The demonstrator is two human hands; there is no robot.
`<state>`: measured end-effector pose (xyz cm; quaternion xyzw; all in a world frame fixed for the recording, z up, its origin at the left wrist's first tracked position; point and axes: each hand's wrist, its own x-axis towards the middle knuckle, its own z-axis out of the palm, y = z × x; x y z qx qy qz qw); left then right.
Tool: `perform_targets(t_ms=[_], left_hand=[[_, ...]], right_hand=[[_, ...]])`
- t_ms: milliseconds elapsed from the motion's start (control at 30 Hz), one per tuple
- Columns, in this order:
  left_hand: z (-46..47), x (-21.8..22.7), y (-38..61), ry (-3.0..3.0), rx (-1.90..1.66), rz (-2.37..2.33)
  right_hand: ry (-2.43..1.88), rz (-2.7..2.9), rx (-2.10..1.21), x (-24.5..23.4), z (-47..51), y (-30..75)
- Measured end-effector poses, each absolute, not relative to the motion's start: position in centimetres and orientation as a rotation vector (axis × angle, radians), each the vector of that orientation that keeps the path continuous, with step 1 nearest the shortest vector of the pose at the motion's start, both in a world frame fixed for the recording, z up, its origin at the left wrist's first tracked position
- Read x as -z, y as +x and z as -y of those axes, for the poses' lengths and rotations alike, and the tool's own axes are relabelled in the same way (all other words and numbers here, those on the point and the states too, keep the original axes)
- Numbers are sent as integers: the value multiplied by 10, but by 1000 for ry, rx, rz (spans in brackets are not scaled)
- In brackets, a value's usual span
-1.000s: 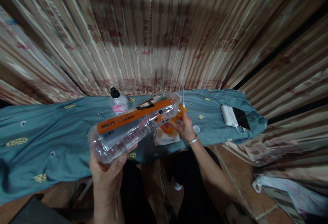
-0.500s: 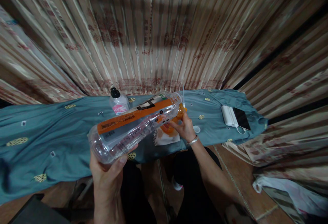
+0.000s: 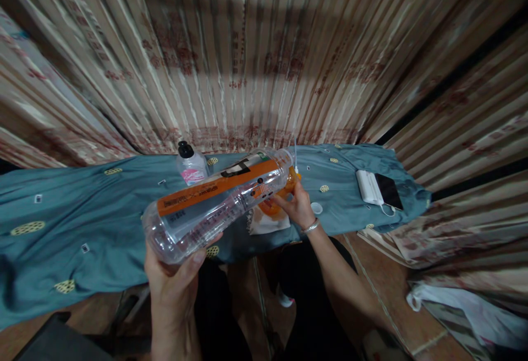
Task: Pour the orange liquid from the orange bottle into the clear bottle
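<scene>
My left hand (image 3: 175, 281) grips the base of a large clear plastic bottle (image 3: 214, 201) with an orange label, tilted so that its open neck points away and to the right. The neck reaches an orange object (image 3: 277, 202) on the table, which my right hand (image 3: 297, 207) holds. Most of that orange object is hidden behind the bottle and my fingers. It rests on a white cloth or paper (image 3: 264, 222). A white bottle cap (image 3: 316, 207) lies on the cloth just right of my right hand.
A teal patterned cloth (image 3: 82, 223) covers the long table. A small bottle with a black cap and pink label (image 3: 190, 166) stands at the back. A white power bank and a dark phone (image 3: 377, 189) lie to the right. Striped curtains hang all around.
</scene>
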<state>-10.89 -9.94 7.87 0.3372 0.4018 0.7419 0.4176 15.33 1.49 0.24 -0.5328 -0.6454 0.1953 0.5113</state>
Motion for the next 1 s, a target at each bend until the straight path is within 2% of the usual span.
perform_targets(t_ms=[1000], left_hand=[[98, -77, -111, 849, -1877, -1020]], right_hand=[[-1250, 1548, -496, -1, -16, 154]])
